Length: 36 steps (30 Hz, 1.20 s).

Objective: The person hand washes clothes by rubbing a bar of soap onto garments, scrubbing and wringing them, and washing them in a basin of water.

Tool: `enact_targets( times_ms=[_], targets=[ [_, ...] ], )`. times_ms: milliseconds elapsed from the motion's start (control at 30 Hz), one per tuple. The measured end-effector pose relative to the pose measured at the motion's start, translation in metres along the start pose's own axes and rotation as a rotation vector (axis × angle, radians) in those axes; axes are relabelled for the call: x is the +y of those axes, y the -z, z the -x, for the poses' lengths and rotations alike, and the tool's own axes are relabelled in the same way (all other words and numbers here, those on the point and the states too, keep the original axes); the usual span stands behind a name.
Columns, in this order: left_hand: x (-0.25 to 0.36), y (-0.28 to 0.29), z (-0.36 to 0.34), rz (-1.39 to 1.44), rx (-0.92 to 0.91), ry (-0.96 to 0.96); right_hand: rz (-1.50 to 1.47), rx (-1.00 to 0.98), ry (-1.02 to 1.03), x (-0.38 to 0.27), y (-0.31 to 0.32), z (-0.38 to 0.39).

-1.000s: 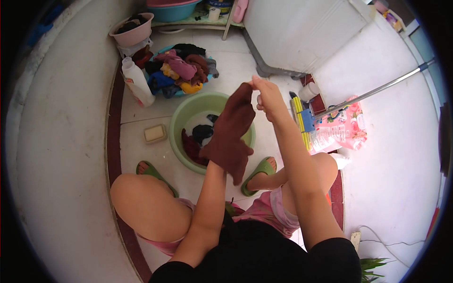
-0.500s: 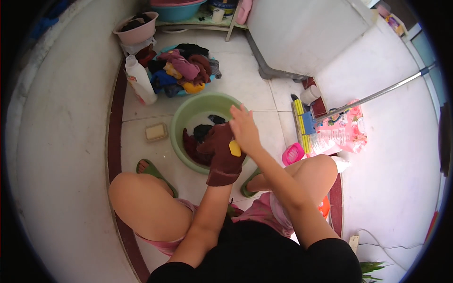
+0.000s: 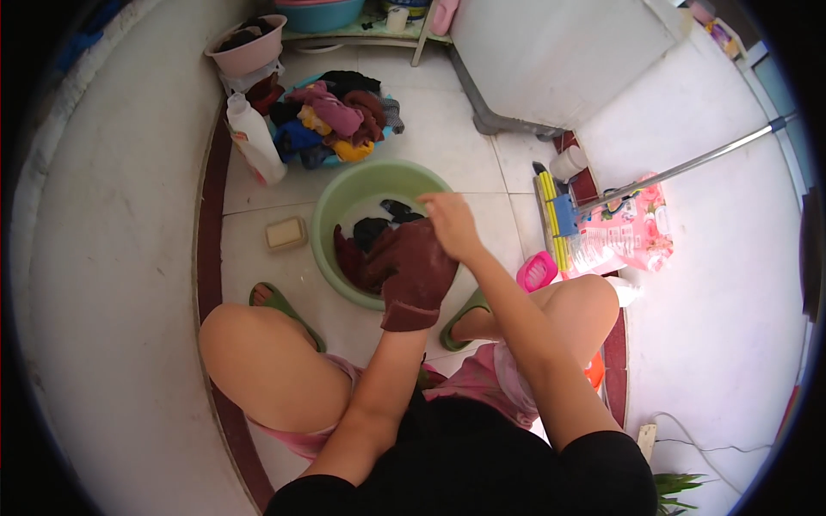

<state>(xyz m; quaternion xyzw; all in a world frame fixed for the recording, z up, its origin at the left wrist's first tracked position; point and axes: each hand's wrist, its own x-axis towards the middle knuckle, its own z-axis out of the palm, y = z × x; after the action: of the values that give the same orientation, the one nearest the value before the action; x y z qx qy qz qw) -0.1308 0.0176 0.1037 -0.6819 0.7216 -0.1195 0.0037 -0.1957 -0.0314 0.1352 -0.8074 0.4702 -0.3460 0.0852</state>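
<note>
My left hand is inside a brown cloth glove (image 3: pixel 422 267) with a wide cuff at the wrist, and its fingers are hidden. The glove hangs over the right side of a pale green basin (image 3: pixel 331 185). My right hand (image 3: pixel 454 228) is at the glove's far right edge, its fingers bent over the cloth. Inside the basin lie a dark red cloth (image 3: pixel 348 258) and a black cloth (image 3: pixel 370 233), with another dark piece (image 3: pixel 397 209) farther back.
A soap bar in a dish (image 3: pixel 286 234) sits left of the basin. Beyond it stand a white bottle (image 3: pixel 255 142) and a heaped laundry basin (image 3: pixel 335 120). On the right are a pink dish (image 3: pixel 538 273), a yellow-headed mop (image 3: pixel 553 225) and a pink bag (image 3: pixel 632 232).
The gloved left hand has turned, and the yellow patch on the brown cloth no longer shows. My right hand has moved slightly down and right, its outstretched fingers now bent.
</note>
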Motion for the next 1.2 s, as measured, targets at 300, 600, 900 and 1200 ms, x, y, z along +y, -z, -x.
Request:
enact_targets(
  times_ms=[300, 600, 900, 1200],
  targets=[
    [0.014, -0.001, -0.008, -0.263, 0.025, 0.072, -0.021, -0.221, 0.088, -0.030, -0.001, 0.020],
    [-0.016, 0.005, 0.008, -0.618, -0.291, 0.108, -0.221, -0.340, 0.248, -0.064, -0.006, 0.040],
    [0.017, -0.019, -0.003, -0.625, -0.264, 0.628, -0.125, -0.323, 0.261, -0.073, -0.011, 0.036],
    [-0.033, 0.000, -0.002, 1.014, 0.310, -0.152, 0.083, -0.050, -0.038, -0.022, 0.006, 0.018]
  ],
)
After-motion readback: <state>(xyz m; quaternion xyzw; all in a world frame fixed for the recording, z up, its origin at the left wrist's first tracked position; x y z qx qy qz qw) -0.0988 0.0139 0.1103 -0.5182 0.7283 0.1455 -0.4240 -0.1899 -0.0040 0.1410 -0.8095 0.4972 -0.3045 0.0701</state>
